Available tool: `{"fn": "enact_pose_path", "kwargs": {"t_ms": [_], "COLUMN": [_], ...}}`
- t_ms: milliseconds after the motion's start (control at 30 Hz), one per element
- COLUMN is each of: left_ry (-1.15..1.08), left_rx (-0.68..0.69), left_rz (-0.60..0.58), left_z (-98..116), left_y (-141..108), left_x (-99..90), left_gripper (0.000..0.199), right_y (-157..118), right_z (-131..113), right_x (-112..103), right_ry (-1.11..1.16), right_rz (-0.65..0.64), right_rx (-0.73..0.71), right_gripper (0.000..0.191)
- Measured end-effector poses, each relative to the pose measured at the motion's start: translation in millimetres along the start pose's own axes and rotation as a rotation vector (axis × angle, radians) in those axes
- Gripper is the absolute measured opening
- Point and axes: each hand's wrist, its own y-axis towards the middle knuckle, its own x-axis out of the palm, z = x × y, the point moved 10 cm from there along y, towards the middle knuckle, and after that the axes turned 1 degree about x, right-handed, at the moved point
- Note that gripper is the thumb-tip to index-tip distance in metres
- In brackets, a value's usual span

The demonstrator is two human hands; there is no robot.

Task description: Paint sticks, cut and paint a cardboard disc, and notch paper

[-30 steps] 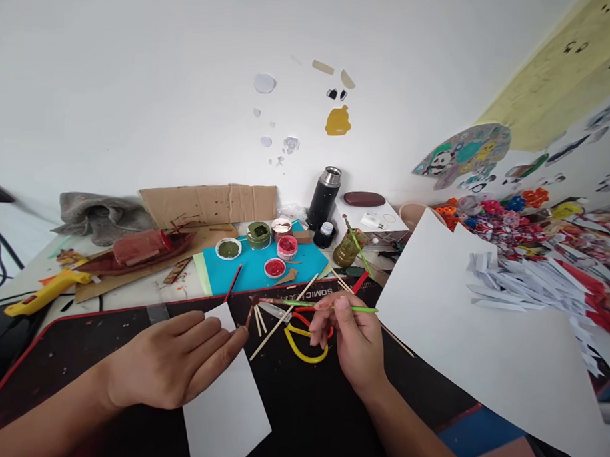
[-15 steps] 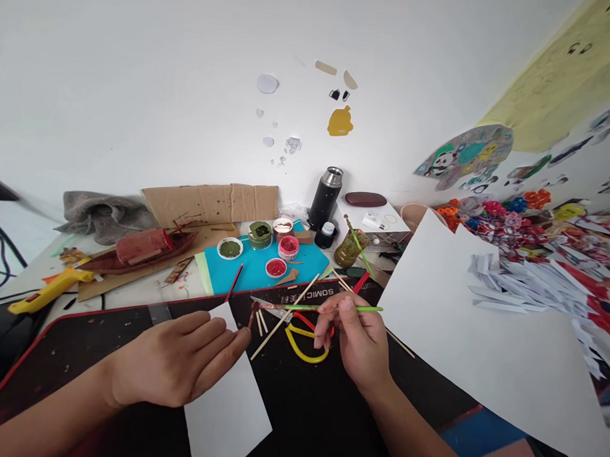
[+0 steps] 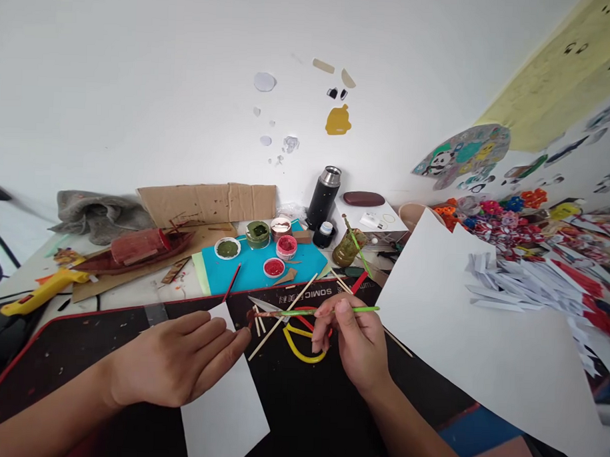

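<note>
My right hand (image 3: 354,333) is closed around a green-handled paintbrush (image 3: 302,312), held almost level. Its dark red bristles touch or nearly touch a small reddish-brown stick-like piece (image 3: 250,318) pinched in the fingertips of my left hand (image 3: 185,357). Most of that piece is hidden by my fingers. Beneath my left hand lies a strip of white paper (image 3: 228,412). Yellow-and-red-handled scissors (image 3: 301,352) rest on the black mat (image 3: 309,402) between my hands, with thin wooden sticks (image 3: 282,319) lying across and beside them.
Paint pots, including a red one (image 3: 274,267) and a green one (image 3: 227,248), stand on blue paper (image 3: 218,275). Behind are a black flask (image 3: 323,199) and a murky jar (image 3: 345,251) with a brush. Left: a red model boat (image 3: 139,247) and yellow glue gun (image 3: 42,291). Right: large white paper (image 3: 461,340).
The brush tip has dipped slightly, down against the small piece. My hands have barely moved; the surroundings have shifted slightly left in view.
</note>
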Motion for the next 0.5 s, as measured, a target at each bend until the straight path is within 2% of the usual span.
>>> {"fn": "enact_pose_path", "kwargs": {"t_ms": [233, 400, 500], "left_ry": [0.003, -0.010, -0.026], "left_rx": [-0.014, -0.006, -0.012], "left_rz": [0.007, 0.014, 0.015], "left_z": [-1.3, -0.6, -1.6], "left_y": [3.0, 3.5, 3.7], "left_x": [-1.7, -2.6, -3.0], "left_gripper": [0.031, 0.028, 0.027], "right_y": [4.0, 1.1, 2.3], "right_z": [3.8, 4.5, 9.1], "right_x": [-10.6, 4.5, 4.1], "right_ry": [-0.003, -0.012, -0.039], "right_rz": [0.101, -0.005, -0.001], "right_rx": [0.013, 0.022, 0.050], "right_gripper": [0.051, 0.051, 0.051]}}
